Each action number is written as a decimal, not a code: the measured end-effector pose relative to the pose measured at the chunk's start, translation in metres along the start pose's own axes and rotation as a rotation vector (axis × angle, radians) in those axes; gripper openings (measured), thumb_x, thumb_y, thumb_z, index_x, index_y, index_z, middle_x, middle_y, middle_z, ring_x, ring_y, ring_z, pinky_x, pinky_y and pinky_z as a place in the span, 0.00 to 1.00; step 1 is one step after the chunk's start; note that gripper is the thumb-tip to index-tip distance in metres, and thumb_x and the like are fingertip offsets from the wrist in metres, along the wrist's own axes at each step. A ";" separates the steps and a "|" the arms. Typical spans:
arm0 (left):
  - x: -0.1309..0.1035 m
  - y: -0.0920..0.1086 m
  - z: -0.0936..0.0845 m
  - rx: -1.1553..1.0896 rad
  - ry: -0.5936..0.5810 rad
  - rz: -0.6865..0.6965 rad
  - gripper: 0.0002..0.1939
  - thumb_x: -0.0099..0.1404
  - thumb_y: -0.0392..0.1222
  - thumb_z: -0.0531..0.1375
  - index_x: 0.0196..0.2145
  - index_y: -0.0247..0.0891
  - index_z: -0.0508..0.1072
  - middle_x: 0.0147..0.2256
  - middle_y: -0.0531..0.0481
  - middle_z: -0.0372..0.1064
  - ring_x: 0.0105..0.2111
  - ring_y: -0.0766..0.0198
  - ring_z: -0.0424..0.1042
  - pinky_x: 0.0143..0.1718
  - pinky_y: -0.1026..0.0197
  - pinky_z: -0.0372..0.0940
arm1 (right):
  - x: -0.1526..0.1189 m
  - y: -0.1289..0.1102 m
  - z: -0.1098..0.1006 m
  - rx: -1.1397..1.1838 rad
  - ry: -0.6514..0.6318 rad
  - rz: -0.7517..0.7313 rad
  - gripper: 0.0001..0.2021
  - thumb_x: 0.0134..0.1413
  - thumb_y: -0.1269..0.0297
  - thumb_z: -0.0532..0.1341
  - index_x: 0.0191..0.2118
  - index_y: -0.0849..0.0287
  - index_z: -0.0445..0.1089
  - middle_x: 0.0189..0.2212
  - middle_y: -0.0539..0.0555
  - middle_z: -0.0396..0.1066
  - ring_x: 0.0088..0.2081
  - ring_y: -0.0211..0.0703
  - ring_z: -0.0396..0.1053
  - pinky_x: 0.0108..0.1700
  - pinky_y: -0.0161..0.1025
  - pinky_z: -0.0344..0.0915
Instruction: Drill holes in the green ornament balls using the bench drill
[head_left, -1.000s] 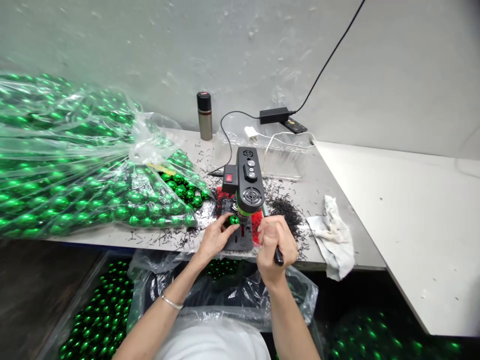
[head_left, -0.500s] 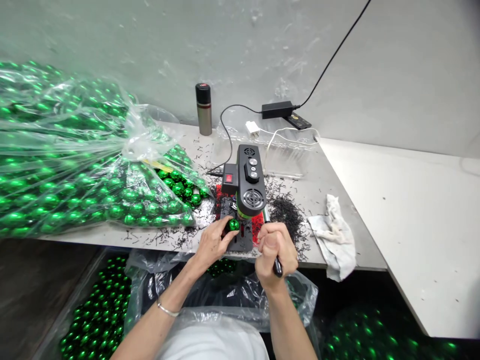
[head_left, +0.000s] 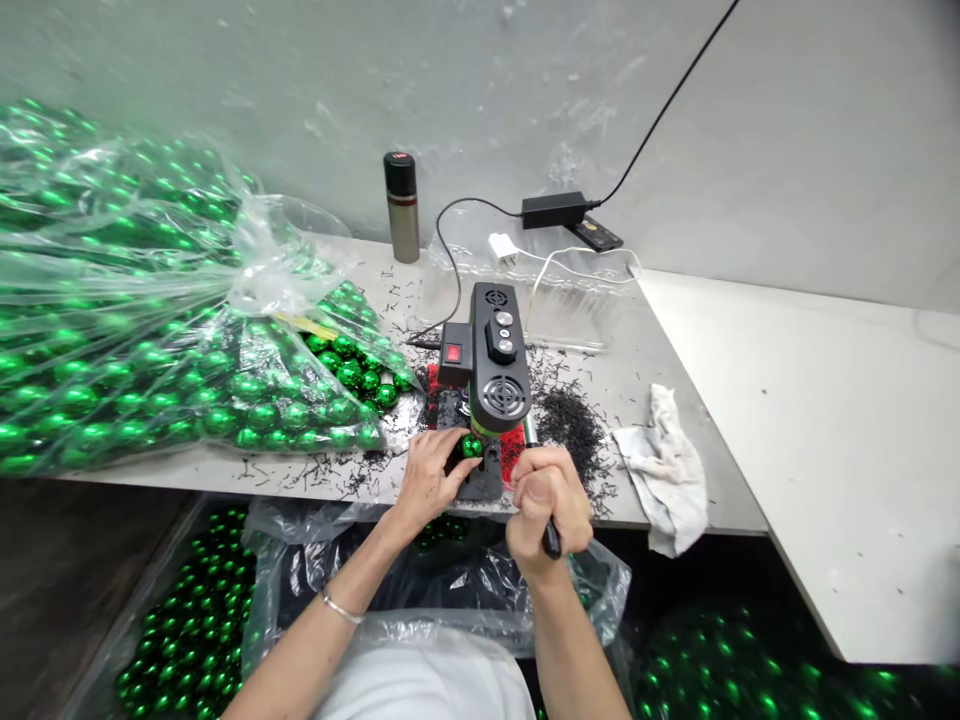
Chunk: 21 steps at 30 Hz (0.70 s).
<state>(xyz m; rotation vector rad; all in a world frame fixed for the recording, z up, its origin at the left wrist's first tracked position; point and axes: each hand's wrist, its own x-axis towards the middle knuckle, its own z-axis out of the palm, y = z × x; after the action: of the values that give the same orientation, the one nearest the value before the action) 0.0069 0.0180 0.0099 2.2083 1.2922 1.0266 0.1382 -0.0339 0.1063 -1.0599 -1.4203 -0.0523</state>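
A shiny green ball (head_left: pixel 471 446) sits at the front of a black machine (head_left: pixel 501 350), just below its round head. My left hand (head_left: pixel 431 476) has thumb and fingers closed round the ball from the left. My right hand (head_left: pixel 550 508) is wrapped in a fist round the black lever handle (head_left: pixel 552 540) on the machine's right side. The machine stands on a dark base plate (head_left: pixel 480 485) with red parts beside it. Small black bits (head_left: pixel 571 430) lie heaped to the right and scattered around it.
A large clear bag (head_left: pixel 270 275) of green balls fills the left. Behind stand a flask (head_left: pixel 402 210), a power adapter (head_left: pixel 555 209) and a white charger (head_left: pixel 503 248). A white cloth (head_left: pixel 666 470) hangs over the front edge. Below are plastic-lined containers with green balls (head_left: pixel 187 620).
The view has shifted slightly. The ball and my left hand are a little further right, nearer the machine's head. Both hands keep their holds.
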 end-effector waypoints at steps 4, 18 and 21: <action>0.001 -0.003 0.002 -0.034 0.013 0.001 0.15 0.70 0.47 0.60 0.50 0.39 0.73 0.45 0.42 0.76 0.46 0.51 0.71 0.50 0.49 0.63 | -0.006 0.004 0.003 0.014 0.017 0.014 0.14 0.63 0.72 0.51 0.25 0.56 0.59 0.25 0.49 0.62 0.26 0.36 0.62 0.28 0.37 0.59; 0.000 -0.002 0.004 -0.034 0.021 0.004 0.15 0.69 0.48 0.61 0.51 0.39 0.74 0.45 0.41 0.77 0.45 0.51 0.72 0.50 0.48 0.63 | -0.049 0.046 0.024 0.010 0.122 -0.140 0.16 0.68 0.66 0.46 0.26 0.55 0.57 0.26 0.48 0.62 0.24 0.36 0.62 0.32 0.41 0.65; 0.000 -0.002 0.004 -0.044 0.026 0.007 0.16 0.69 0.47 0.61 0.51 0.39 0.74 0.46 0.41 0.76 0.46 0.51 0.72 0.50 0.48 0.64 | -0.050 0.048 0.024 0.014 0.121 -0.155 0.15 0.68 0.66 0.46 0.27 0.55 0.57 0.27 0.48 0.62 0.25 0.36 0.64 0.33 0.42 0.66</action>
<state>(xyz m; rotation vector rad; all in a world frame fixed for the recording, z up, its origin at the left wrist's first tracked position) 0.0088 0.0193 0.0055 2.1757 1.2615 1.0799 0.1380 -0.0190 0.0345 -0.9188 -1.3885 -0.2149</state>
